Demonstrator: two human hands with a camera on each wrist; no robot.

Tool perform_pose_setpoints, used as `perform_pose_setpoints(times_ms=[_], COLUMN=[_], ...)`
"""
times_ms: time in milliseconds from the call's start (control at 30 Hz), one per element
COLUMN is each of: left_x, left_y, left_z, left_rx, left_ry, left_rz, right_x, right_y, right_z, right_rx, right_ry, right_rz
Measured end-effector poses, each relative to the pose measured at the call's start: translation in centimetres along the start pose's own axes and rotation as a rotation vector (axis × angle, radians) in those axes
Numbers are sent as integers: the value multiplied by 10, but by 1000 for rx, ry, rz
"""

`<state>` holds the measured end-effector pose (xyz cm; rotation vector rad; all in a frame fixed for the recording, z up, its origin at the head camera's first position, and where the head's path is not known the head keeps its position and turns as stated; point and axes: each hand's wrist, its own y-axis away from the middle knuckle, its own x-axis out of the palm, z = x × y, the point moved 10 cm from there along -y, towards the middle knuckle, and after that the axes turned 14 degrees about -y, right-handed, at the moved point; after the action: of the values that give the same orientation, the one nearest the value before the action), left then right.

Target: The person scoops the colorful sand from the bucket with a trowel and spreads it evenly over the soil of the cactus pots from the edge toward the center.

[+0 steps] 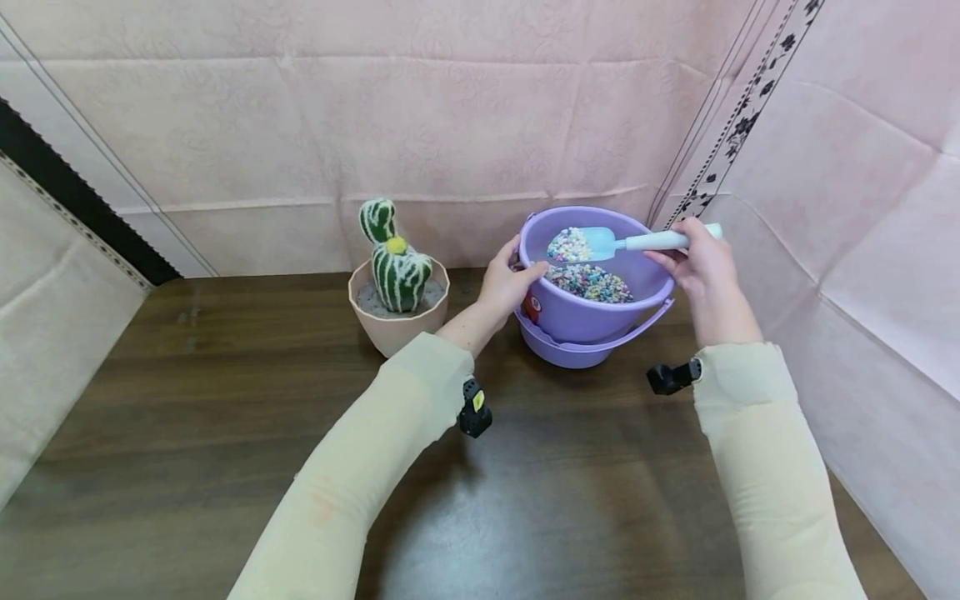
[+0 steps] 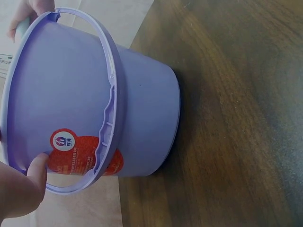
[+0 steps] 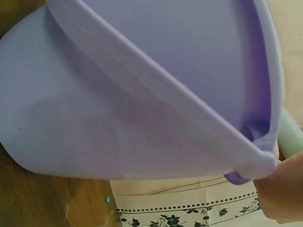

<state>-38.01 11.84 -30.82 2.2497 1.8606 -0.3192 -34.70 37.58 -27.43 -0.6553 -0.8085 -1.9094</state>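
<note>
A purple bucket (image 1: 592, 323) with a red label (image 2: 73, 153) stands on the table near the back wall. Small multicoloured beads (image 1: 592, 285) lie inside it, and its handle (image 2: 111, 71) hangs down over the front. My left hand (image 1: 504, 287) grips the bucket's left rim, its thumb against the outer wall by the label. My right hand (image 1: 701, 258) holds a small trowel (image 1: 600, 243) by its pale handle. The light blue blade, over the bucket's opening, carries a heap of beads (image 1: 568, 245). In the right wrist view the bucket hides most of the trowel.
Left of the bucket, a cactus (image 1: 401, 275) with a yellow flower stands in a beige pot (image 1: 397, 332). Cloth-covered walls (image 1: 465, 125) close off the back and sides of the brown wooden table (image 1: 525, 517). A tiny green bit (image 3: 107, 199) lies on the wood.
</note>
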Motion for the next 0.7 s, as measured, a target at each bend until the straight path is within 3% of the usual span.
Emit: perform_pose_setpoints(times_ms=[300, 500, 700], left_x=[-4, -20, -37], left_y=[4, 13, 25], left_z=[-2, -8, -11], left_rx=[-2, 49, 109], left_ry=[-44, -125, -141], left_rz=[-13, -48, -33], right_x=[-4, -5, -3], right_y=[2, 6, 8], right_z=[0, 5, 5], right_rx=[53, 45, 59], right_ry=[-70, -81, -72], right_rz=[2, -5, -13])
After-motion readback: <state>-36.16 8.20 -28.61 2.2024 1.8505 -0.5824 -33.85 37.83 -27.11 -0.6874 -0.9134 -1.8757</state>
